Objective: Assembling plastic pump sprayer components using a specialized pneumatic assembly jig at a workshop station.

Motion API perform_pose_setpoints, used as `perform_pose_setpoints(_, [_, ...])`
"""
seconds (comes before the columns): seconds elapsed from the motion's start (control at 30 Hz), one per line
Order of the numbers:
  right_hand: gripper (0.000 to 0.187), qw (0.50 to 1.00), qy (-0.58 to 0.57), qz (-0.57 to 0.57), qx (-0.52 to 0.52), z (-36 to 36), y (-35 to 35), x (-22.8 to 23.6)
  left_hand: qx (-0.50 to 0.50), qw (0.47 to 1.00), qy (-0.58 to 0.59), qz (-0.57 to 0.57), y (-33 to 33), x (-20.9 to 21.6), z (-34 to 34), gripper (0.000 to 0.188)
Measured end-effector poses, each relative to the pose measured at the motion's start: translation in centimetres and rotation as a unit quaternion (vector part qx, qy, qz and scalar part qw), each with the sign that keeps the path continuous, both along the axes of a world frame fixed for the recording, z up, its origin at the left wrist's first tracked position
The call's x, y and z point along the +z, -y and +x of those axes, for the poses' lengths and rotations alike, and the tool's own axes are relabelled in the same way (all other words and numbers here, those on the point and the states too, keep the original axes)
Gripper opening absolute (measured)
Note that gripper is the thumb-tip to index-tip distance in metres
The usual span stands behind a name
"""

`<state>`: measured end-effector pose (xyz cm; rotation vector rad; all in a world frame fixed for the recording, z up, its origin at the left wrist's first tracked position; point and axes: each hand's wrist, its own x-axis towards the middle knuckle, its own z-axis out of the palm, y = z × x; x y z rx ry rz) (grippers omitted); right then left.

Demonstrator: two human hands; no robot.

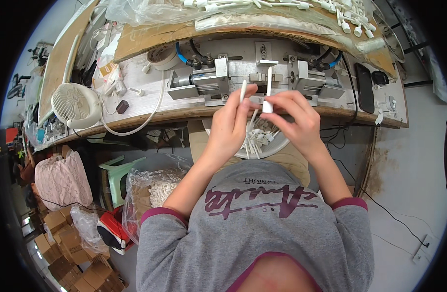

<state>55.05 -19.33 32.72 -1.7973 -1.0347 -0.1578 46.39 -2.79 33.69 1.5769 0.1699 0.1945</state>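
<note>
My left hand is closed on a slim white plastic stick, which points up past the fingertips. Close beside it, my right hand pinches a white plastic piece by its wide, cap-like end, the thin flat stem rising away from me. Below both hands, on my lap, rests a white bowl filled with similar white sticks. Just beyond my fingers is a metal clamping fixture on the bench, with a metal cylinder block on each side.
A small white fan and a tape roll sit on the bench at left. A phone lies at right. Cardboard overhangs the back, bearing many white parts. Hoses run to the cylinders; a plastic bag stands left of me.
</note>
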Motion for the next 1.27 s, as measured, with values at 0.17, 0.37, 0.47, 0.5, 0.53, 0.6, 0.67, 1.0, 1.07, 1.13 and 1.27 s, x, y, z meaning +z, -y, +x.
perform_pose_setpoints(0.17, [0.026, 0.976, 0.156, -0.139, -0.054, 0.8, -0.6, -1.5, -0.001, 0.997, -0.018, -0.072, -1.5, 0.9, 0.1, 0.031])
perform_pose_setpoints(0.37, [0.016, 0.936, 0.247, -0.243, -0.062, 1.6, -2.3, -1.0, -0.013, 0.989, 0.033, -0.142, -1.6, 1.9, -0.3, 0.062])
perform_pose_setpoints(0.47, [0.012, 0.923, 0.257, -0.279, -0.064, 1.4, -2.8, -1.0, 0.013, 0.998, 0.062, -0.030, -1.9, 2.5, 0.0, 0.054])
perform_pose_setpoints(0.5, [0.012, 0.919, 0.256, -0.294, -0.065, 1.3, -3.0, -0.9, 0.024, 0.998, 0.061, -0.016, -2.1, 2.6, -0.1, 0.051])
perform_pose_setpoints(0.53, [0.013, 0.921, 0.252, -0.292, -0.059, 1.5, -3.0, -0.7, 0.036, 0.997, 0.061, -0.003, -2.3, 2.8, -0.3, 0.048])
perform_pose_setpoints(0.6, [0.014, 0.918, 0.260, -0.297, -0.047, 1.8, -3.0, 0.0, 0.077, 0.993, 0.090, 0.017, -2.5, 2.9, -0.3, 0.038])
perform_pose_setpoints(0.67, [0.010, 0.925, 0.230, -0.298, -0.038, 2.3, -3.6, 1.6, 0.093, 0.983, 0.111, 0.113, -3.0, 3.0, -0.7, 0.036])
perform_pose_setpoints(1.0, [0.018, 0.937, 0.310, -0.145, -0.069, 20.8, -21.0, 8.7, 0.071, 0.848, 0.155, 0.502, -0.9, -2.5, 2.0, 0.025])
perform_pose_setpoints(1.07, [0.019, 0.921, 0.306, -0.234, -0.053, 22.8, -25.0, 7.9, 0.070, 0.817, 0.143, 0.554, -0.7, -3.2, 2.6, 0.027])
perform_pose_setpoints(1.13, [0.022, 0.925, 0.257, -0.279, -0.022, 22.6, -27.7, 7.8, 0.054, 0.798, 0.121, 0.588, -1.0, -3.3, 2.3, 0.028])
perform_pose_setpoints(1.27, [0.037, 0.895, 0.234, -0.380, 0.027, 24.3, -30.4, 7.1, -0.002, 0.787, 0.131, 0.603, -2.5, -3.2, 2.0, 0.030])
